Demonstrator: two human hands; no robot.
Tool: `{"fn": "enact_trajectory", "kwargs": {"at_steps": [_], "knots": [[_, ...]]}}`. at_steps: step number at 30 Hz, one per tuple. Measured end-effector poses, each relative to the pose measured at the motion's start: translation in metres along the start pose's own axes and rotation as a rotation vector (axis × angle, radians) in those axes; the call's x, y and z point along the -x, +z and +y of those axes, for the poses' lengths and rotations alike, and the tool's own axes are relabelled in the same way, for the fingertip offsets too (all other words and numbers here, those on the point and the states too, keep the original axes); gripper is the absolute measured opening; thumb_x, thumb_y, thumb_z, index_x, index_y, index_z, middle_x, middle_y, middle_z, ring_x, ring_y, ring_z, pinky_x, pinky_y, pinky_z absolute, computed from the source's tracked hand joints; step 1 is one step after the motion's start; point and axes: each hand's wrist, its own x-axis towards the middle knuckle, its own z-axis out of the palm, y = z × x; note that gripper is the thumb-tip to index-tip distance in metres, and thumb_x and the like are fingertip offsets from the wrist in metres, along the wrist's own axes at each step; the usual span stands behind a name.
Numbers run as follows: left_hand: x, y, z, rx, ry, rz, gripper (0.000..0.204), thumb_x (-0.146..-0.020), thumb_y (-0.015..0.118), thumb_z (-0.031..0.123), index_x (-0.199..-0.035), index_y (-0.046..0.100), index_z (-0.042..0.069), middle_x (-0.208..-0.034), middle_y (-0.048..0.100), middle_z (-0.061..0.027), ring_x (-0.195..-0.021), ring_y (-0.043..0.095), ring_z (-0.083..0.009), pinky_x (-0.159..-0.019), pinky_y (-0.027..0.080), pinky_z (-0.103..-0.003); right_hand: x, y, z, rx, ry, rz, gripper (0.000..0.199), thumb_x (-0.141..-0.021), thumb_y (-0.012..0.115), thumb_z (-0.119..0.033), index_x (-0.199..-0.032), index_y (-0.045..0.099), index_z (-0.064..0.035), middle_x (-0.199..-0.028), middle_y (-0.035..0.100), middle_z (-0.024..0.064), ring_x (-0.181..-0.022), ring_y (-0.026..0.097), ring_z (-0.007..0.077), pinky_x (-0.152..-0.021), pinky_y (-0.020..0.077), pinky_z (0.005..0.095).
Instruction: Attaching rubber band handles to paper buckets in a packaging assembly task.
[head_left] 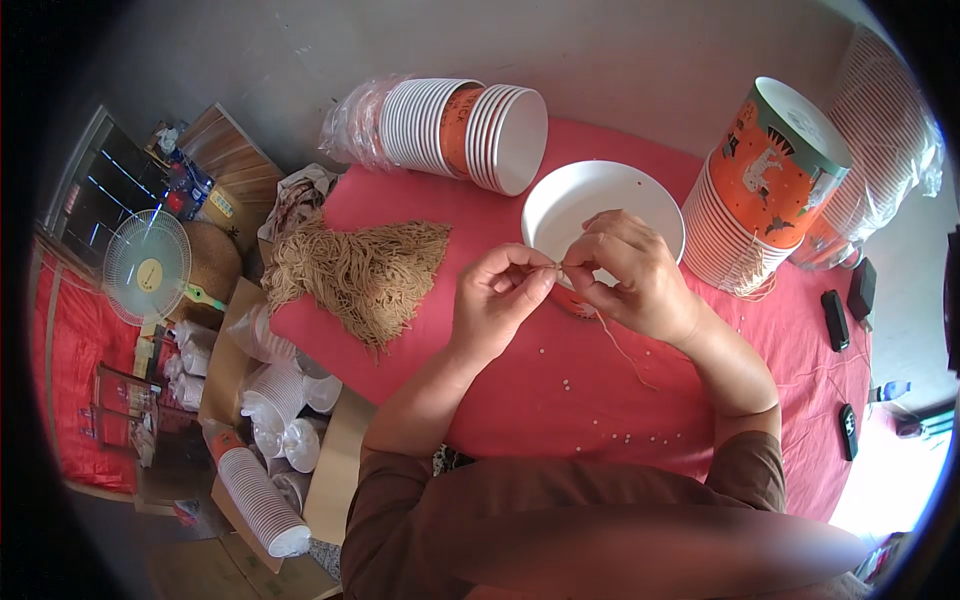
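Note:
My left hand [500, 300] and my right hand [632, 275] meet fingertip to fingertip, each pinching a thin tan string [622, 350]. A loose end of it trails down onto the red cloth below my right hand. Just behind my fingers stands a large white paper bucket [552, 195], its mouth facing up and a bit of orange print showing low on its outside. My right hand partly covers its near rim. Off to the left lies a thick bundle of tan strings [370, 275].
A nested row of white buckets [415, 125] lies at the back. On the right stand orange printed buckets [765, 170] with strings hanging off them. Small white discs [628, 437] dot the red tablecloth [520, 410]. A cardboard box [345, 455] of wrapped cups and a fan [148, 268] are at left.

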Motion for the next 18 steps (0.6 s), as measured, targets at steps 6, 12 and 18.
{"fn": "enact_trajectory", "kwargs": {"at_steps": [6, 12, 18], "knots": [[-0.001, -0.001, 0.000, -0.065, 0.066, 0.054, 0.006, -0.093, 0.064, 0.002, -0.098, 0.064, -0.001, -0.075, 0.058, 0.0026, -0.062, 0.046, -0.0006, -0.052, 0.035, -0.017, 0.000, -0.002, 0.001, 0.124, -0.036, -0.065, 0.018, -0.069, 0.070, -0.002, -0.083, 0.059, -0.0034, -0.075, 0.062, 0.0098, -0.073, 0.065, 0.0306, -0.073, 0.0527, 0.0419], [-0.002, -0.001, 0.004, -0.114, 0.124, 0.043, 0.003, -0.092, 0.064, 0.001, -0.095, 0.064, -0.001, -0.076, 0.058, 0.0021, -0.062, 0.047, -0.0014, -0.053, 0.036, -0.018, 0.002, -0.007, 0.002, 0.219, -0.009, -0.177, 0.021, -0.069, 0.070, -0.004, -0.088, 0.060, -0.0032, -0.077, 0.062, 0.0101, -0.074, 0.065, 0.0302, -0.075, 0.0528, 0.0413], [-0.002, -0.007, 0.003, -0.060, 0.113, 0.015, 0.003, -0.092, 0.066, 0.001, -0.095, 0.066, 0.000, -0.082, 0.064, 0.0015, -0.072, 0.054, -0.0016, -0.063, 0.043, -0.017, 0.001, -0.012, 0.002, 0.259, -0.032, -0.193, 0.023, -0.070, 0.071, -0.001, -0.090, 0.060, -0.0013, -0.078, 0.061, 0.0107, -0.078, 0.064, 0.0320, -0.072, 0.0517, 0.0424]]}}
